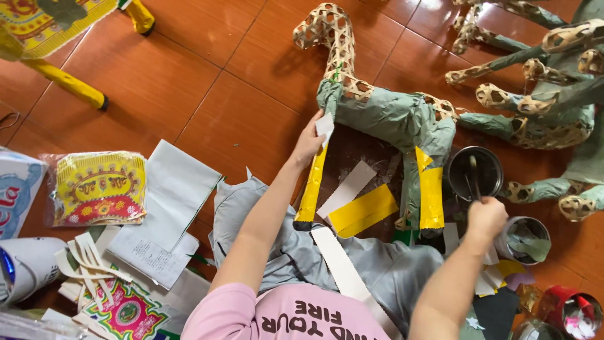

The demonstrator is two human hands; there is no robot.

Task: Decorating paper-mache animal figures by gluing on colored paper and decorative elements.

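Paper scrap (324, 124), small and white, sits pinched in my left hand (308, 141), thumb and fingers closed on it, pressed against the chest of the woven animal frame (390, 116). The frame stands on the tiled floor (239, 75) right in front of me, its body wrapped in green paper, its neck and head bare weave, and its front leg (313, 189) covered in yellow.

My right hand (486, 217) is curled shut around the handle of a brush (473, 176) whose tip rests in a metal bowl (475, 171) beside the frame's rear leg. I judge this to be the papering stage: one patch held in place while the brush is at the bowl. Fixing the patch calls for a steady hold on it and a loaded brush brought across.

I cannot tell what the bowl holds; it looks dark inside. Just beside it, a tin cup (525, 239) is stuffed with green paper scraps. Further right, a red tub (569, 311) holds small pale bits. Yellow and white strips (363, 211) lie under the frame.
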